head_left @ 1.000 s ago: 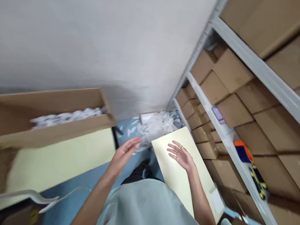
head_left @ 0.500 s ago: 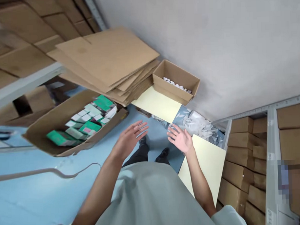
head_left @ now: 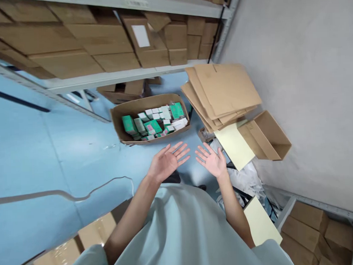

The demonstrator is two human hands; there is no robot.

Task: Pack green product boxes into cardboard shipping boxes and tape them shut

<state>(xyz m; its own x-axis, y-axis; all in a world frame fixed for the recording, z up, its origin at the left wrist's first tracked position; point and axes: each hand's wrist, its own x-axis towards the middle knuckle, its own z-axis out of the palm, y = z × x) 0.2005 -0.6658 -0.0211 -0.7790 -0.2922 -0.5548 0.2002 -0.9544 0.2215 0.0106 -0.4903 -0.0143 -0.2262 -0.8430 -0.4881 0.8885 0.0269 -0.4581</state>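
Observation:
My left hand [head_left: 169, 160] is palm up with its fingers spread, and nothing lies in it. Beside it my right hand [head_left: 211, 160] is also open, palm up and bare. Just beyond my left hand, a long cardboard box [head_left: 121, 126] stands on the floor, holding several green and white small cartons [head_left: 153, 127]. To the right of it is a stack of flattened cardboard [head_left: 229, 88]. An open brown box [head_left: 259, 139] sits by the wall, near a pale yellow board [head_left: 236, 144]. Neither hand touches any of these.
A metal shelf [head_left: 128, 74] packed with brown boxes [head_left: 103, 38] runs across the far side. Another rack with boxes [head_left: 307, 228] is at lower right. White plastic bags [head_left: 249, 178] lie near a second yellow board [head_left: 262, 220]. A cable [head_left: 65, 195] crosses the blue floor [head_left: 29, 153].
My view has swung left, so the shelf and the carton-filled box now sit ahead. My left palm has turned further upward. Both hands stay open and bare.

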